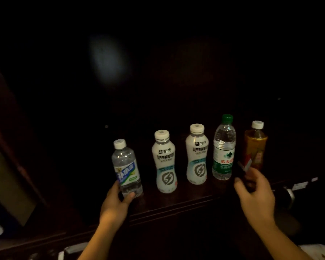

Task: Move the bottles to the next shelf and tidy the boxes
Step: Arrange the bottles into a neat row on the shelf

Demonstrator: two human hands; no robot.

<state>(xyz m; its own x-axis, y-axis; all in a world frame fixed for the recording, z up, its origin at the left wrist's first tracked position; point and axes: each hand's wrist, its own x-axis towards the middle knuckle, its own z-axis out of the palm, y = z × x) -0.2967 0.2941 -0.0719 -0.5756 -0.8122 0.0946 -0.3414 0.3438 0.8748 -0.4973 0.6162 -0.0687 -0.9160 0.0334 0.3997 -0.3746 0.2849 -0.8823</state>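
The clear bottle with the blue label point(127, 168) is gripped near its base by the left hand point(115, 203); the thumb is pressed against the front of the bottle's lower end and the fingers are wrapped behind it. The bottle is held upright, with its white cap at the top, at the left end of the row, its base at or just above the dark wooden shelf point(176, 205); whether it is touching the shelf cannot be told.

The right hand point(255, 194) is held open in front of the right end of the row, with the fingers spread and loosely curled. Nothing is gripped by it. Its fingertips are seen just in front of the lower part of the amber bottle point(255, 149), but contact cannot be confirmed because the hand is blurred.

Five bottles are lined up upright along the shelf. To the right of the gripped bottle, two white bottles with lightning marks point(164, 164) point(197, 156) are placed side by side, apart from each other. Next to them stands a clear bottle with a green cap and green label point(224, 149), and just beside it, at the far right, the amber bottle with a white cap.

The surroundings are very dark. A pale blurred patch point(108, 59) is visible on the dark back wall above the row.
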